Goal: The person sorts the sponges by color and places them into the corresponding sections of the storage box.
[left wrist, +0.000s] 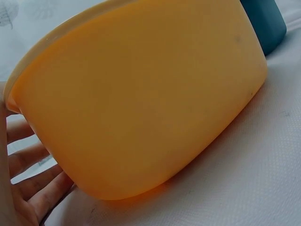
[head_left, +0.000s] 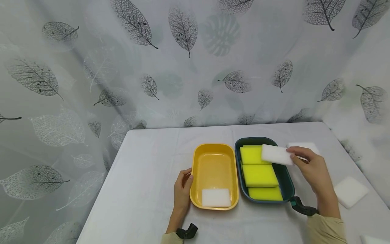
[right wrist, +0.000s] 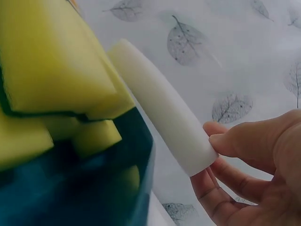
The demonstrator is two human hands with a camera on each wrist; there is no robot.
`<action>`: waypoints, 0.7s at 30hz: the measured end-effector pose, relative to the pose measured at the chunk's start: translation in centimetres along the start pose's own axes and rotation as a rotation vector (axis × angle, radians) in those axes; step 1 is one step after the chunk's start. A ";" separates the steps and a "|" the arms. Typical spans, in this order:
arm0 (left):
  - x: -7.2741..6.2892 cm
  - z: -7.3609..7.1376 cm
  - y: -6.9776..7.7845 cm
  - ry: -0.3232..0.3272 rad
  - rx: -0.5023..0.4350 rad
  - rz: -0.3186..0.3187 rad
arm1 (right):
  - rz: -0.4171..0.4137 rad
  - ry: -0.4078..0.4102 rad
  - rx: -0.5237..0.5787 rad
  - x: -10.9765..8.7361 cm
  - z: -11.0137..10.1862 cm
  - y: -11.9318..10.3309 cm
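Observation:
My left hand (head_left: pixel 181 189) rests against the left side of a yellow plastic tub (head_left: pixel 214 148), its fingers touching the outer wall below the rim. Inside that tub a white sponge (head_left: pixel 216 198) lies at the near end. My right hand (head_left: pixel 313 169) pinches another white sponge (head_left: pixel 276 154) by its right end, thumb on one face and fingers on the other. This sponge is held above the right side of a dark green tub (head_left: pixel 286 181). Several yellow sponges (head_left: pixel 260 176) are stacked in the green tub, the upper ones overlapping the lower.
The two tubs stand side by side on a white-covered table (head_left: pixel 146 176). Right of the green tub lie white sponges: one behind my right hand (head_left: pixel 306 146), one by the wrist (head_left: pixel 351 192), and one cut off at the lower right corner (head_left: pixel 374 240). A leaf-print curtain (head_left: pixel 195 67) hangs behind.

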State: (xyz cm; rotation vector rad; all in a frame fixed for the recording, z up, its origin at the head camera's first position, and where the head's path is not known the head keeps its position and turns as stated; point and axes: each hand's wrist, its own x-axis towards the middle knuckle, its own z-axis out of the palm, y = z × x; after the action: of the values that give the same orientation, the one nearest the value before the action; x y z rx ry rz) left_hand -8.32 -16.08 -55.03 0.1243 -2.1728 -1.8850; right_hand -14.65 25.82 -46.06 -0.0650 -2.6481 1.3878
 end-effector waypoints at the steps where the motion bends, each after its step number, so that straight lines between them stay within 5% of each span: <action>1: 0.0 0.0 0.0 -0.001 -0.002 0.003 | -0.012 -0.005 0.007 0.0 0.1 -0.1; 21: 0.1 -0.1 -0.1 -0.004 -0.008 0.013 | -0.043 -0.119 0.014 0.0 2.8 -3.0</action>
State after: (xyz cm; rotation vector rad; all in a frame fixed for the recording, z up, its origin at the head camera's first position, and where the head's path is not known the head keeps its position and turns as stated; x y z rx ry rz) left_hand -8.39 -16.21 -55.06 0.1049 -2.1633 -1.8881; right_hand -14.97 21.87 -45.19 0.0785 -2.7177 1.4388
